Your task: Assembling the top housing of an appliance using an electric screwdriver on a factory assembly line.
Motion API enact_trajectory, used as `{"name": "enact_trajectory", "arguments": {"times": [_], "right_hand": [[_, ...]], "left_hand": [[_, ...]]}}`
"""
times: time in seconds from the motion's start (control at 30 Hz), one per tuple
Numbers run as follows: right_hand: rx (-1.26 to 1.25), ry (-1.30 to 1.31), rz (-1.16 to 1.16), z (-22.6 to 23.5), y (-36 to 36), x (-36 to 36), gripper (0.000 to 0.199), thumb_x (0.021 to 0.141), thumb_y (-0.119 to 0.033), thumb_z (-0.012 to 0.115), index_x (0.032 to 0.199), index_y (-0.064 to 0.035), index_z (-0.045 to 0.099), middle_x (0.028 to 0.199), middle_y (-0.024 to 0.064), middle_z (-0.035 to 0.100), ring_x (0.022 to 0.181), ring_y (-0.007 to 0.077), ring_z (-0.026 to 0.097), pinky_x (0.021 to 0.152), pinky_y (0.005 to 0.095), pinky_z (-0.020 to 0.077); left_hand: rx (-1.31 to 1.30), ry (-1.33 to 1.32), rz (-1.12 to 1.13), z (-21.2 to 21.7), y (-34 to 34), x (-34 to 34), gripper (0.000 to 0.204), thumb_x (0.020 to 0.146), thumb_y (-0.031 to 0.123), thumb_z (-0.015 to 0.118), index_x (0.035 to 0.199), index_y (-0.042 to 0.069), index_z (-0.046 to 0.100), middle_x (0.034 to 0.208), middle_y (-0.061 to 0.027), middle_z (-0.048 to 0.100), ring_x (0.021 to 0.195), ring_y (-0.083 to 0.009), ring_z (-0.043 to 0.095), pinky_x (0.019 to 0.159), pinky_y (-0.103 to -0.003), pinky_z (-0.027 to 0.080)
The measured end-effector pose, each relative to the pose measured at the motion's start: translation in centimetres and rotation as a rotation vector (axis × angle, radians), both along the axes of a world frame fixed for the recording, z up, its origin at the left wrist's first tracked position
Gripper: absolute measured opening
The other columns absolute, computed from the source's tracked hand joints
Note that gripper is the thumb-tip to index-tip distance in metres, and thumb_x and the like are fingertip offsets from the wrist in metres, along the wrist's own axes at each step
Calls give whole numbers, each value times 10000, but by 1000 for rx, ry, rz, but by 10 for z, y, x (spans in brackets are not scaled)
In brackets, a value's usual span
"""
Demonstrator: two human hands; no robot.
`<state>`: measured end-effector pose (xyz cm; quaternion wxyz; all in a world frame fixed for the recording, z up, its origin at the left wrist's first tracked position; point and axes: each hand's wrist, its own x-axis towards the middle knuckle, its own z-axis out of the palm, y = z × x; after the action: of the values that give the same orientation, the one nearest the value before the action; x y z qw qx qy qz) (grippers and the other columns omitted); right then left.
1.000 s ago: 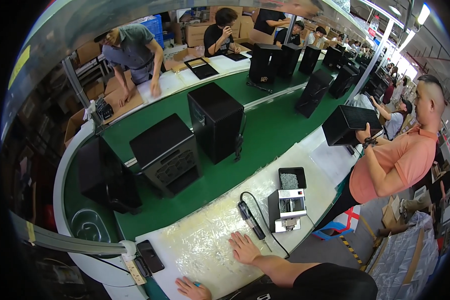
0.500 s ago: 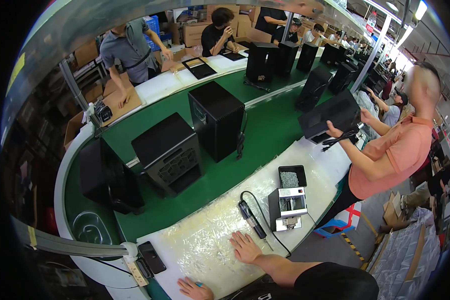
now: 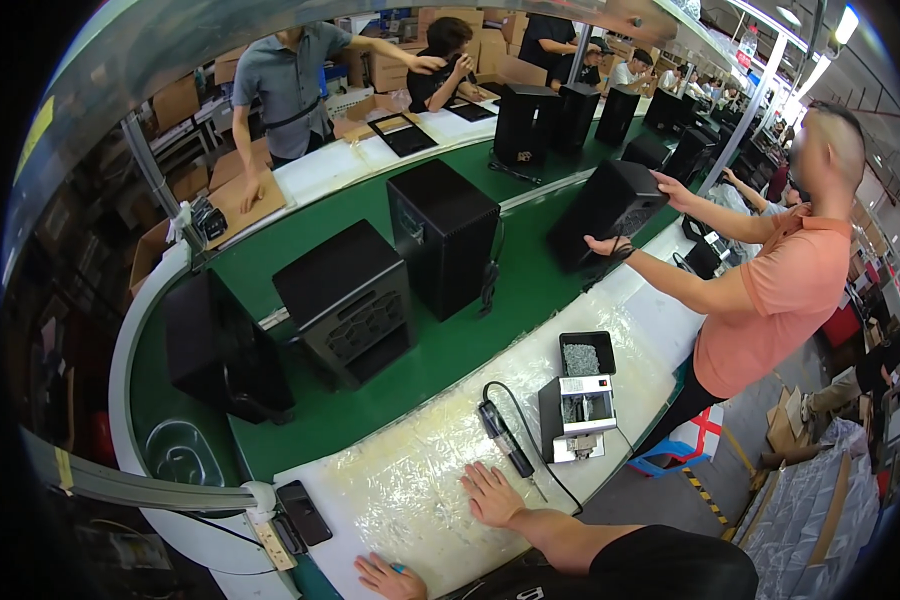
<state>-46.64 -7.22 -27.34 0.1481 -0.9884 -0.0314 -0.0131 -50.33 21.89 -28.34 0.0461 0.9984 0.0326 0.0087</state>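
My right hand (image 3: 490, 495) lies flat on the plastic-covered white worktop (image 3: 370, 460), fingers spread and holding nothing. Just beyond its fingertips rests a corded electric screwdriver (image 3: 505, 440), its bit pointing toward me. My left hand (image 3: 390, 578) also rests palm down at the near edge of the worktop, fingers apart, with something blue on one finger. Right of the screwdriver stands a small screw feeder (image 3: 577, 415), and behind it a black tray (image 3: 604, 366) holds many small screws. A black phone (image 3: 303, 513) lies at the left of the worktop.
Several black computer cases (image 3: 340, 300) stand on the green conveyor (image 3: 450, 350) ahead. A co-worker in an orange shirt (image 3: 785, 290) holds another case (image 3: 610, 210) over the belt at right. Across the belt, a person in a grey shirt (image 3: 285, 90) stands by a cardboard sheet (image 3: 255, 205).
The orange-shirted co-worker has swung the case leftward over the conveyor and turned it. Standing cases have shifted slightly right. The grey-shirted person has stretched out an arm. My hands have stayed still.
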Motion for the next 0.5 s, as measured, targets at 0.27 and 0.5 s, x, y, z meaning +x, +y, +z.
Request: {"name": "enact_trajectory", "arguments": {"times": [0.27,0.5], "right_hand": [[0,-28,2,3,0,0,515,846,-250,511,1320,-52,472,1449,181,362,1358,346,310,1086,506,267],[1,-28,-2,2,0,0,510,845,-245,516,1314,-51,479,1444,179,371,1352,343,321,1082,504,275]], "left_hand": [[-19,29,7,3,0,0,551,899,231,423,1389,-16,387,1464,-272,304,1383,-420,242,1084,-575,222],[-10,33,-2,1,1,1,546,898,231,422,1388,-8,394,1466,-271,302,1382,-418,244,1084,-572,223]]}}
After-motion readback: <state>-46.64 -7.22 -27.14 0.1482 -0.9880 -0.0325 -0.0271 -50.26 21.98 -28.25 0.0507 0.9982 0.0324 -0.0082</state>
